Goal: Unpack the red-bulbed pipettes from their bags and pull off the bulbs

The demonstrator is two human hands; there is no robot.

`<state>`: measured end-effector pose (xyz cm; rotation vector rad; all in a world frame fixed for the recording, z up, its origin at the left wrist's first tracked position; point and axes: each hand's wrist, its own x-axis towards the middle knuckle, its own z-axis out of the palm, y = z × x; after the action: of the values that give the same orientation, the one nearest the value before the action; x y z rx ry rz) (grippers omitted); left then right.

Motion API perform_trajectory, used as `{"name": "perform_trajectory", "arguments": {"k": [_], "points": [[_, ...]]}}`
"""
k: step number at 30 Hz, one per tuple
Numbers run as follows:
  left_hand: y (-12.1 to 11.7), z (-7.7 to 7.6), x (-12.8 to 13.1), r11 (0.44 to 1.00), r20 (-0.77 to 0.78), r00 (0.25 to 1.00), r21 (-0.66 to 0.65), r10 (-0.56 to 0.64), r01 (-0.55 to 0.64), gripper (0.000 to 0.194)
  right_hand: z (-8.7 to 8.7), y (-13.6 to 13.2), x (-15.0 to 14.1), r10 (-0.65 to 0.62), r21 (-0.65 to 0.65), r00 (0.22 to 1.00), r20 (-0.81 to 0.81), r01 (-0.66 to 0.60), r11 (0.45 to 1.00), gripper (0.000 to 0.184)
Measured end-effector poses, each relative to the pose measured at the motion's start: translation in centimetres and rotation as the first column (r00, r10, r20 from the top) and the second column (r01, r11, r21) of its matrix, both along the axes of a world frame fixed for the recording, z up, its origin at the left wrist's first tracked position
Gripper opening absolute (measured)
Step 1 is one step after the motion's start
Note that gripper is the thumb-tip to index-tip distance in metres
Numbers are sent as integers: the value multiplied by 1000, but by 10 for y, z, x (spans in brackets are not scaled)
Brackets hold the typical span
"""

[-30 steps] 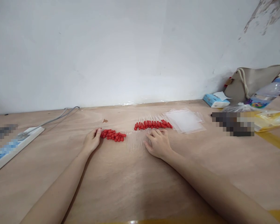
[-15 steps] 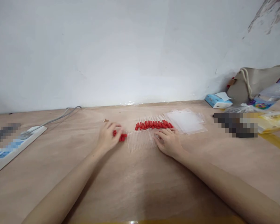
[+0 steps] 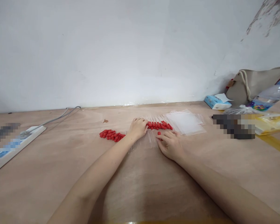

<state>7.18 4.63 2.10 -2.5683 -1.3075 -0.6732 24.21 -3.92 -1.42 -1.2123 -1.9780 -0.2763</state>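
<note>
My left hand (image 3: 138, 128) reaches over the left end of a row of small red rounded pieces (image 3: 159, 125). Its fingers are curled and close together at that end; what they pinch is hidden. Thin clear plastic sticks (image 3: 142, 142) lie side by side below the row, and more show behind it. To the right, my right hand (image 3: 171, 145) rests on the table with thumb and forefinger drawn together, one red piece (image 3: 159, 133) at the fingertips. A second cluster of red pieces (image 3: 110, 135) lies left of my left forearm.
Clear flat plastic bags (image 3: 186, 123) are stacked right of the row. Farther right are a blue tissue pack (image 3: 216, 102), a blurred dark object (image 3: 233, 126), a yellow package (image 3: 270, 123), a bottle (image 3: 272, 95) and a grey bag (image 3: 261, 79). A power strip (image 3: 16, 147) lies at the left.
My left hand has moved right, from the left red cluster to the left end of the row, uncovering that cluster. My right hand has hardly moved; a red piece now shows clearly at its fingertips.
</note>
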Motion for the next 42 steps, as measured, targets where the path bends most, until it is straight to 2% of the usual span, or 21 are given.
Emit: {"name": "perform_trajectory", "arguments": {"k": [4,6,9,11,13,15,18,22,26,29,32,35,42], "points": [[-10,0,-8,998,105,993,38,52,-56,15,-2,1,0,3,23,1000,-7,-3,1000,16],[-22,-1,-19,996,245,968,57,53,-69,18,-2,0,0,12,34,1000,-21,-11,999,16],[-48,-5,-45,998,521,852,61,-41,11,14,-1,-1,0,5,96,998,-64,1,995,25],[-67,-9,-63,995,563,821,35,-95,92,13,2,-4,-1,-3,156,997,-81,16,988,39],[-83,-14,-78,984,543,826,-1,-149,179,14,5,-7,-4,23,187,999,-44,-15,982,48],[-95,-18,-86,967,528,824,-18,-206,254,15,9,-11,-8,94,174,995,40,-99,980,49],[-102,-21,-87,938,511,810,-19,-288,345,16,10,-14,-12,215,105,964,157,-233,967,36],[-102,-23,-82,911,483,805,-33,-346,411,18,6,-16,-17,273,47,935,224,-291,956,25],[-104,-22,-80,922,454,830,-42,-325,384,22,3,-16,-21,291,10,920,263,-304,953,21],[-105,-20,-76,941,331,890,-14,-315,338,28,5,-17,-24,303,2,919,251,-313,950,21],[-106,-19,-71,952,200,930,63,-307,300,20,6,-18,-27,332,15,919,215,-343,939,23],[-106,-20,-69,961,155,952,126,-264,246,12,6,-18,-26,365,47,913,183,-378,924,20],[-109,-21,-70,965,99,966,135,-239,225,11,5,-21,-21,412,131,893,182,-437,890,11]]}}
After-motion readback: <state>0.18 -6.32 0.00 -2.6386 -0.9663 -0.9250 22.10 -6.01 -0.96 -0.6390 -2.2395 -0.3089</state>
